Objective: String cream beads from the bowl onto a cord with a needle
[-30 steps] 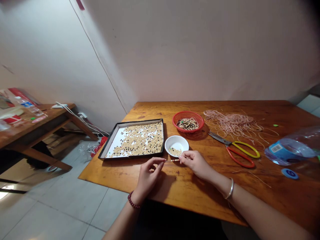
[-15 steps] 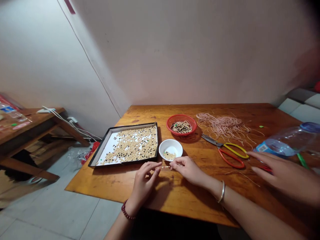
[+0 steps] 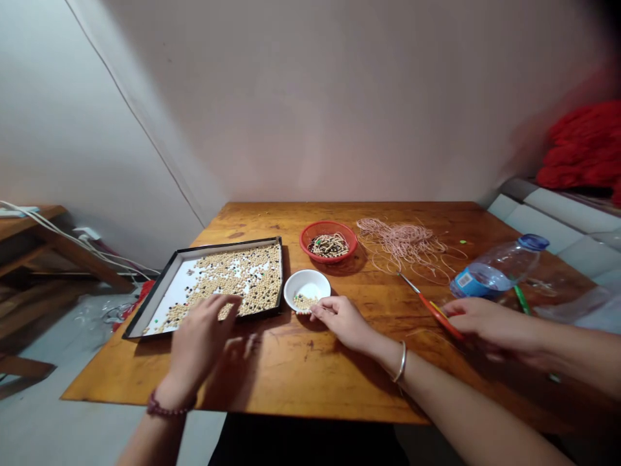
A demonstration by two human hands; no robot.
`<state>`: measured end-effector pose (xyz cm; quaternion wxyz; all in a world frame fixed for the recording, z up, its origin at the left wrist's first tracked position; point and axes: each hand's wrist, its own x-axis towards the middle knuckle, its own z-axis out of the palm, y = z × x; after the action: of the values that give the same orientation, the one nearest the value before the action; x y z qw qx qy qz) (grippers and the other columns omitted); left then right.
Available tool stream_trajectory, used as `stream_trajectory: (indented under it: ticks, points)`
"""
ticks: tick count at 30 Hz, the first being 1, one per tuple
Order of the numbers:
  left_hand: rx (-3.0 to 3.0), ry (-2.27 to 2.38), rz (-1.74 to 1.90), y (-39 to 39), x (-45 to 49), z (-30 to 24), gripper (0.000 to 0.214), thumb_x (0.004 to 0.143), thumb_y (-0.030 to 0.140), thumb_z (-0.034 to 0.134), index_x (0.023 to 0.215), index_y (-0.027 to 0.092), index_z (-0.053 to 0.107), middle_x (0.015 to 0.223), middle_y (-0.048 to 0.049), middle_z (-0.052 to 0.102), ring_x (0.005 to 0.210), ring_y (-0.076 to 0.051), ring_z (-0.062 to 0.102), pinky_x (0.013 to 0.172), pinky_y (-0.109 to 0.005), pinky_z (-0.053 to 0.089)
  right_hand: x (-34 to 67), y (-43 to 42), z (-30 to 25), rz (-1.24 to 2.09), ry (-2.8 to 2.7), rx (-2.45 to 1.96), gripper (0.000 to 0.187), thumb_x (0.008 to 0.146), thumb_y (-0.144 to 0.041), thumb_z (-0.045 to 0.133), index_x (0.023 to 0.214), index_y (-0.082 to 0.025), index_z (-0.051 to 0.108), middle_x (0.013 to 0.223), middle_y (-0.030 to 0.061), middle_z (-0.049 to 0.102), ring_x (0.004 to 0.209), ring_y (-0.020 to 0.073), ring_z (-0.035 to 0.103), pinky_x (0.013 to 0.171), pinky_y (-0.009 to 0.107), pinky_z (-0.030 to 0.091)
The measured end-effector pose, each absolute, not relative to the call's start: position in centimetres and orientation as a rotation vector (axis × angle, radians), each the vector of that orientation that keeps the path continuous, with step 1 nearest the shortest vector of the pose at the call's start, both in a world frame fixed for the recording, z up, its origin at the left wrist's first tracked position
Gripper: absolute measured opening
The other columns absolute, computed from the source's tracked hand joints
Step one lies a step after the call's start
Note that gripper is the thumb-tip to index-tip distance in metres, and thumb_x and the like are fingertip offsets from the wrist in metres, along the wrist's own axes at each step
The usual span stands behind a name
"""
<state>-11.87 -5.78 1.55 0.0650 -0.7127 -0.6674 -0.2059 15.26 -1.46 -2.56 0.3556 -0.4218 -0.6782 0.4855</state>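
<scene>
The person's left hand (image 3: 201,343) is leaving the short strand of beads it was pinching a moment ago and is reaching over the front edge of a black-rimmed, white-lined tray (image 3: 228,243). Its fingers (image 3: 226,305) are open and curved above the loose cream and dark beads (image 3: 242,278). The person's right hand (image 3: 342,321) is staying low beside a white ceramic bowl (image 3: 310,283), with its fingers (image 3: 317,310) drawn together near the bowl's rim and a small heap of pale beads (image 3: 305,301) lying just inside. The strand no longer shows between the hands, so I cannot tell whether those fingers are gripping it.

The biggest change is at the right, where a co-worker's hand (image 3: 490,323) has come in over the long scissors with red and yellow handles (image 3: 434,309). The scissors are no longer lying as they were earlier, and their blades are now pointing toward the tangle of pink cord (image 3: 400,238). A red plastic basket of beads (image 3: 328,224) and a clear plastic bottle with a blue label (image 3: 495,268) are standing on the wooden bench (image 3: 291,375).
</scene>
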Motion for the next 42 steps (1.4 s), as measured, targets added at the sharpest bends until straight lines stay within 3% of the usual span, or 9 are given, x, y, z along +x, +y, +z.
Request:
stream_trajectory:
  ticks: [4,9,26,31,42]
  points:
    - [-2.105,-2.224,-0.080,-3.5,-16.9,3.9,0.028,0.087,0.039,0.044,0.088,0.025,0.068,0.094,-0.0057,0.071,0.088,-0.026,0.062,0.065,-0.031,0.039,15.3,-1.4,-2.6,1.257,-1.747,-1.092,0.038,0.086,-0.041,0.052,0.071,-0.011,0.070,0.066,0.0054,0.064,0.061,0.0141,0.050,0.059,0.025,0.035]
    - [-2.124,-2.447,0.145,-2.5,-18.7,4.4,0.027,0.076,0.043,0.052,0.084,0.025,0.071,0.093,-0.0051,0.072,0.083,-0.025,0.063,0.059,-0.027,0.036,15.4,-1.5,-2.6,1.265,-1.752,-1.111,0.036,0.085,-0.040,0.051,0.071,-0.012,0.069,0.067,0.0058,0.065,0.062,0.0150,0.051,0.059,0.026,0.036]
    - [-2.084,-2.488,0.129,-2.7,-18.8,3.6,0.031,0.075,0.046,0.052,0.086,0.024,0.071,0.094,-0.0063,0.072,0.085,-0.025,0.064,0.059,-0.026,0.036,15.7,-1.3,-2.6,1.232,-1.717,-1.105,0.042,0.087,-0.045,0.047,0.068,-0.013,0.066,0.069,0.0074,0.067,0.066,0.0181,0.057,0.064,0.029,0.040]
    - [-2.038,-2.501,0.082,-3.1,-18.8,4.1,0.025,0.078,0.038,0.049,0.083,0.026,0.071,0.095,-0.0034,0.072,0.084,-0.023,0.063,0.057,-0.025,0.034,15.8,-1.2,-2.7,1.220,-1.676,-1.099,0.041,0.087,-0.046,0.046,0.065,-0.015,0.062,0.067,0.0062,0.065,0.065,0.0173,0.057,0.062,0.028,0.041]
    - [-1.978,-2.458,0.126,-3.1,-19.0,4.1,0.027,0.078,0.032,0.047,0.086,0.024,0.071,0.096,-0.0081,0.071,0.086,-0.027,0.062,0.058,-0.028,0.035,15.8,-1.1,-3.1,1.219,-1.645,-1.109,0.040,0.087,-0.046,0.047,0.067,-0.015,0.061,0.067,0.0060,0.064,0.066,0.0178,0.058,0.063,0.028,0.041]
